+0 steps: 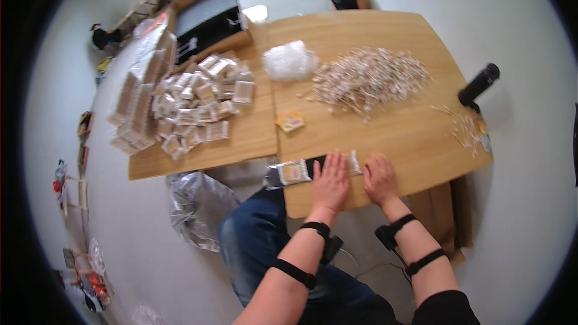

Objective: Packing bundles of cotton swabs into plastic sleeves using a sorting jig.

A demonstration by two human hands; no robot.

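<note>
My left hand [331, 182] lies flat, fingers stretched out, over a dark strip [312, 166] near the table's front edge. Left of it sits a clear plastic pack [294, 172] with a yellow and white card and white cotton swab tips along its sides. More white swab tips [354, 162] show between my two hands. Just right of them my right hand [380, 178] rests on the table with bent fingers; whatever its fingertips hold is hidden. A small yellow and white card pack [291, 121] lies farther back.
Loose cotton swabs [370, 81] form a heap at the back, beside clear plastic bags [290, 60]. Filled swab packs [201, 99] pile up at left, near stacked packs [137, 108] and an open cardboard box [241, 37]. A black cylinder [478, 84] stands at the right edge by scattered swabs [465, 131].
</note>
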